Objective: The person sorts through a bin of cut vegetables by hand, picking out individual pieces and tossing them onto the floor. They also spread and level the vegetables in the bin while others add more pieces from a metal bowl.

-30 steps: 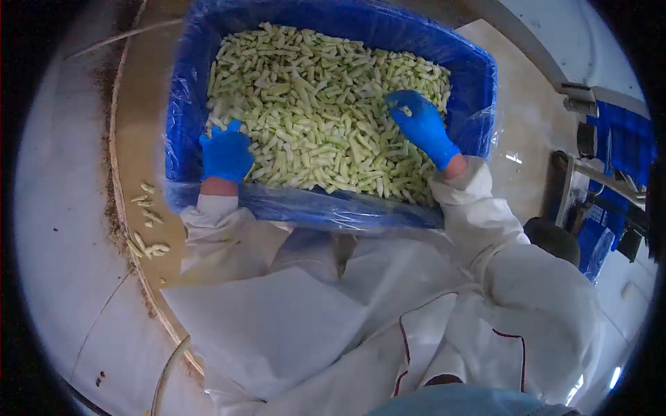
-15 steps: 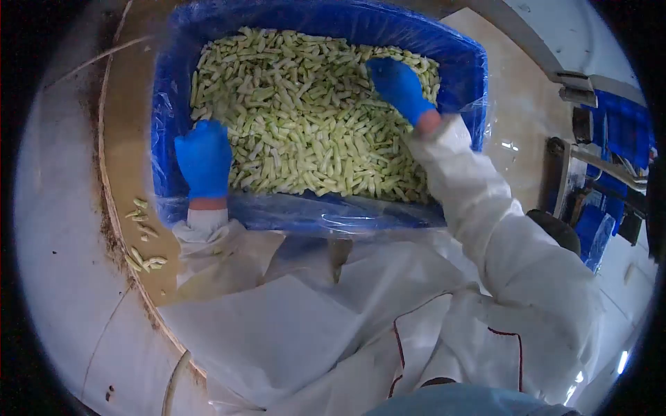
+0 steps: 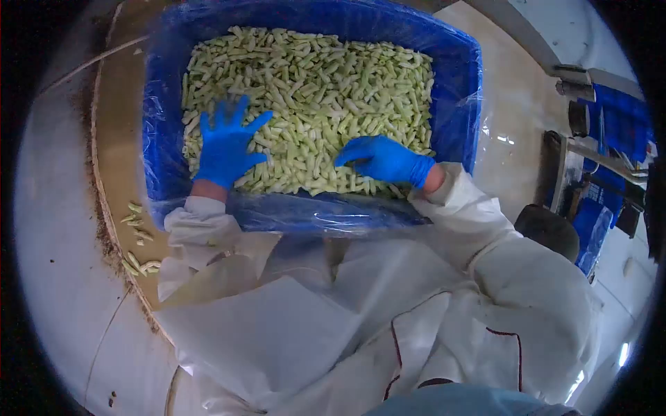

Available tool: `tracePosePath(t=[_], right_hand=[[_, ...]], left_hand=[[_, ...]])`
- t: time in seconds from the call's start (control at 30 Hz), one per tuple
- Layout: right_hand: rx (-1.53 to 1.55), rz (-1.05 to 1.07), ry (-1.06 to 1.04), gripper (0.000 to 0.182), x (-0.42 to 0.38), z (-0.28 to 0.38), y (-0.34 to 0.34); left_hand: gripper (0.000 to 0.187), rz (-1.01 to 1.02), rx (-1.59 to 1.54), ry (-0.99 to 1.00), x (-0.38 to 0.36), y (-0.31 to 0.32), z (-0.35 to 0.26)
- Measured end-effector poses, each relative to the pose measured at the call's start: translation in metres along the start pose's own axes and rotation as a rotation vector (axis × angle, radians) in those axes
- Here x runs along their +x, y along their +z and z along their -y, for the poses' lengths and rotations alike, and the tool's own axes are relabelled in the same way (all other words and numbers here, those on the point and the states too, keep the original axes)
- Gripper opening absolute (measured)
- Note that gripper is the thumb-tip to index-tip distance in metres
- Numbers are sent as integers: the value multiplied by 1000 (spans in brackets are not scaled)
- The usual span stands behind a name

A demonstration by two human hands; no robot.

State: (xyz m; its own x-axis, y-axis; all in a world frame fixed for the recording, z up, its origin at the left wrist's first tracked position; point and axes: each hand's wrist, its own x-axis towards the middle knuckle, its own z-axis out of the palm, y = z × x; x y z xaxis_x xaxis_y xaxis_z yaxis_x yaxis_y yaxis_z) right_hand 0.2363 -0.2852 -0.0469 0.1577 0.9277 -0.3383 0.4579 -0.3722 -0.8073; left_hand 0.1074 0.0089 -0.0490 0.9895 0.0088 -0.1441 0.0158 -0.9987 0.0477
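Pale green pieces point(image 3: 305, 90) fill a blue bin point(image 3: 454, 125), upper centre. Gloved left hand point(image 3: 227, 147), centre-left, has fingers spread; right hand point(image 3: 385, 159), centre, apart from it, curls — grip unclear. Light, flat fingertips — no pressing — should avoid bruising.

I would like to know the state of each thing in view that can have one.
Left hand: gloved, spread open
Right hand: gloved, curled, grip unclear
Blue tub: uncovered
Clear film: wrinkled, lining the tub
Green pieces: loose, piled inside
Stray pieces: scattered outside the tub
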Motion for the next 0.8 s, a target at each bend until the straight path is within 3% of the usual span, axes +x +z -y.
tracePosePath(t=[0.1,0.17,0.23,0.3,0.4,0.5,0.57,0.63,0.67,0.77,0.8], right_hand=[[3,-126,59,24,-7,-37,-20],[360,-271,418,21,-13,-69,-37],[-330,-560,304,24,-10,-84,-62],[-281,-652,294,31,3,-96,-81],[-413,-713,89,29,40,-98,-96],[-14,-635,276,58,101,-81,-72],[-252,-718,115,61,142,-69,-26],[-543,-668,-84,53,141,-15,15],[-445,-531,-156,48,132,15,20],[117,-385,-303,40,88,54,21],[100,-446,-152,39,78,38,15]], left_hand=[[71,15,53,-56,-1,9,8],[72,76,61,-112,-4,14,15],[65,169,72,-167,-8,7,13],[60,204,87,-183,-14,5,12],[56,192,106,-174,-20,8,12],[55,192,109,-194,-20,9,9],[55,168,103,-182,-19,13,11],[47,204,90,-210,-16,2,7],[43,225,82,-222,-16,-1,4],[42,222,59,-232,-18,1,7],[42,207,53,-225,-19,2,8]])
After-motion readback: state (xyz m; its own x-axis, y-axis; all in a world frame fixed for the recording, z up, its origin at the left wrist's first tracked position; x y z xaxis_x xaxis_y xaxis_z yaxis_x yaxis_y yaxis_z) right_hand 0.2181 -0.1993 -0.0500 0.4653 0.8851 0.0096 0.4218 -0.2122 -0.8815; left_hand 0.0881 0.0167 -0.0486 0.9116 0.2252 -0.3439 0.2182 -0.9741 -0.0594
